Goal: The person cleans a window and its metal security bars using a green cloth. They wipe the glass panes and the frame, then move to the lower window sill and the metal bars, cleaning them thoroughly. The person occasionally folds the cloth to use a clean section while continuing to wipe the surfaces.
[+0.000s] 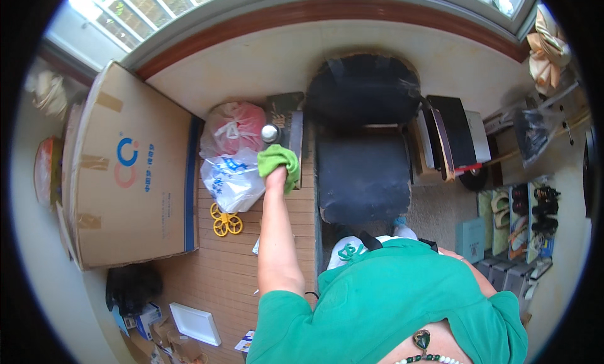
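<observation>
My left hand (277,175) is shut on a green cloth (279,163), with the arm stretched out over a slatted wooden surface (278,222). The cloth lies over the edge of a dark box (295,137). Just beyond it stands a silver-topped round container (270,133). To the left of the cloth are a white plastic bag (233,180) with blue print and a tied clear bag (236,128) with pink contents. My right hand (450,254) is mostly hidden at my side by the green shirt; its fingers cannot be made out clearly.
A worn black chair (363,175) stands in front of me. A large cardboard box (137,175) fills the left side, near a yellow four-ring plastic frame (226,221). Lower left lies a white tray (196,324). A shoe rack (507,222) and a teal box (470,239) are on the right.
</observation>
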`<state>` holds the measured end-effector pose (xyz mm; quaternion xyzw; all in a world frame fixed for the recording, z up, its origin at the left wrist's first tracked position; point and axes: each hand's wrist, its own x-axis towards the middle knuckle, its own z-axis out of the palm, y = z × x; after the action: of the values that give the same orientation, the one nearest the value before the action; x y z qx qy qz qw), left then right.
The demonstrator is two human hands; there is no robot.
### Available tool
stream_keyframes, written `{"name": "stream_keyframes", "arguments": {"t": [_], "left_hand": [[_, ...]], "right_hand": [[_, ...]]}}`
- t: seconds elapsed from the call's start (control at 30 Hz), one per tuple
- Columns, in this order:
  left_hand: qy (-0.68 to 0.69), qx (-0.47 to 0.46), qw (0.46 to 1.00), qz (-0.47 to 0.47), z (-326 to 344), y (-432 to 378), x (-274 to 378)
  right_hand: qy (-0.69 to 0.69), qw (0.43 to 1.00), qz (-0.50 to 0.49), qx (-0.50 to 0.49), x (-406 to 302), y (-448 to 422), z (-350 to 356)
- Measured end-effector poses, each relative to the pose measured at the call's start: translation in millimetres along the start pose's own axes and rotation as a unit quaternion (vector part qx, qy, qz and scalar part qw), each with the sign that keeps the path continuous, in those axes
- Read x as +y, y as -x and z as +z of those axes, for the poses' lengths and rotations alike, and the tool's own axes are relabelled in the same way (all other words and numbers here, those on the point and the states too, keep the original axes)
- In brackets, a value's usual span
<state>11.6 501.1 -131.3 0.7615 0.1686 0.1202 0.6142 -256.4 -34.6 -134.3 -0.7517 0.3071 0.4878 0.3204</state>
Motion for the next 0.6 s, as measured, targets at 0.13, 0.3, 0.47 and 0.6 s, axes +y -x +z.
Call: {"name": "stream_keyframes", "arguments": {"t": [0.13,0.3,0.47,0.6], "left_hand": [[-0.465,-0.096,0.876,-0.083,32.1,0.9,39.8],[-0.570,-0.044,0.821,-0.009,46.2,4.3,10.8],[-0.566,-0.051,0.823,-0.010,47.7,4.5,18.1],[-0.562,-0.025,0.827,0.020,45.5,5.8,8.1]], "right_hand": [[-0.092,0.994,0.058,0.004,12.5,27.8,21.4],[-0.147,0.984,0.100,0.011,10.5,50.3,30.9],[-0.197,0.972,0.124,0.020,8.9,65.7,45.2],[-0.211,0.969,0.124,0.030,-1.9,70.6,46.4]]}}
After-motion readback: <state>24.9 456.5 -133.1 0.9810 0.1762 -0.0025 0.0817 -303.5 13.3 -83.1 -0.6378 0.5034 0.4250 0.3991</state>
